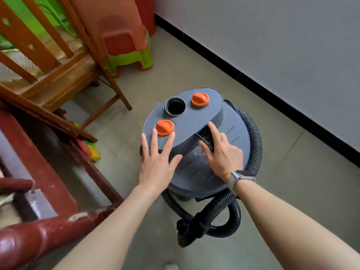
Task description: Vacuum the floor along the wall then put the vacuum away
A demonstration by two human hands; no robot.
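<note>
A grey canister vacuum stands on the floor in the middle of the view, with two orange knobs and an open round port on its top. Its black ribbed hose curls around the right side and loops on the floor in front. My left hand lies flat on the lid's near left edge, fingers straight, fingertips beside the nearer orange knob. My right hand rests on the lid, with index finger and thumb reaching into the dark handle recess.
The white wall with a black skirting runs along the right. Stacked wooden chairs and red and green plastic stools crowd the left and back. Dark red wooden furniture stands at the near left. Grey floor lies between vacuum and wall.
</note>
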